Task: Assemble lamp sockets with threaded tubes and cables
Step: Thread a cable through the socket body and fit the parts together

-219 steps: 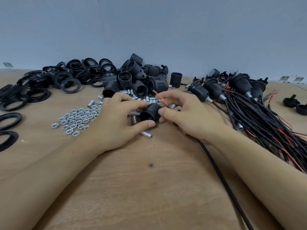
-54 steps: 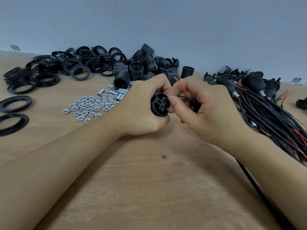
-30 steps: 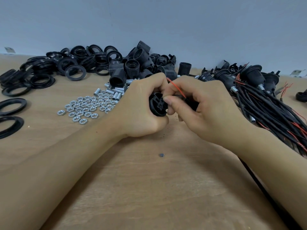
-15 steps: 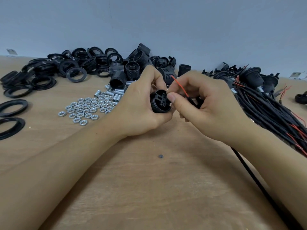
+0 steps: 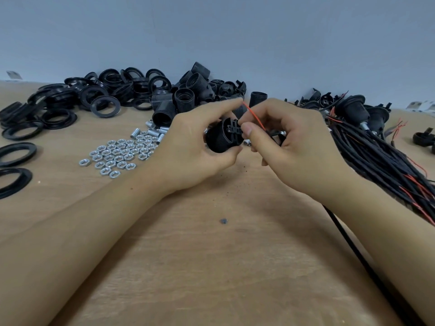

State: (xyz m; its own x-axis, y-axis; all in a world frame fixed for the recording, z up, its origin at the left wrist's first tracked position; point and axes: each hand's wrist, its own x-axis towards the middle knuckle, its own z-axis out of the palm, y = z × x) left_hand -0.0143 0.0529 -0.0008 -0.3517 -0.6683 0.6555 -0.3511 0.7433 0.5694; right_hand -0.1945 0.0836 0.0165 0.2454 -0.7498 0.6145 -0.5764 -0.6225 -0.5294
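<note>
Since half a second ago our left hand (image 5: pixel 195 147) has rolled the lamp socket (image 5: pixel 223 137) so that its ribbed terminal end faces our right hand (image 5: pixel 292 147) more squarely, and the left forefinger has straightened out past the socket's far side. The left thumb and remaining fingers are curled round the socket body, held just above the desk (image 5: pixel 211 267) between both hands. Our right hand pinches the red wire (image 5: pixel 255 118) of the cable (image 5: pixel 353 250) between thumb and forefinger, right against the terminal end. The tip itself is hidden behind the thumb, so we cannot tell whether it has entered.

Judgement: wire seating is in progress and not confirmed; the turn of the socket likely exposes the entry hole better.

Room: bare desk lies toward us, below both wrists. Beyond the left knuckles, loose threaded tubes (image 5: pixel 150 132) and nuts (image 5: pixel 117 154) lie near; beyond those are spare sockets (image 5: pixel 183 97) and rings (image 5: pixel 103 92). Just right of the right hand lies the bundle of finished cables (image 5: pixel 381 156). The cable trails under the right forearm toward the near desk edge, so a snag there is possible.
</note>
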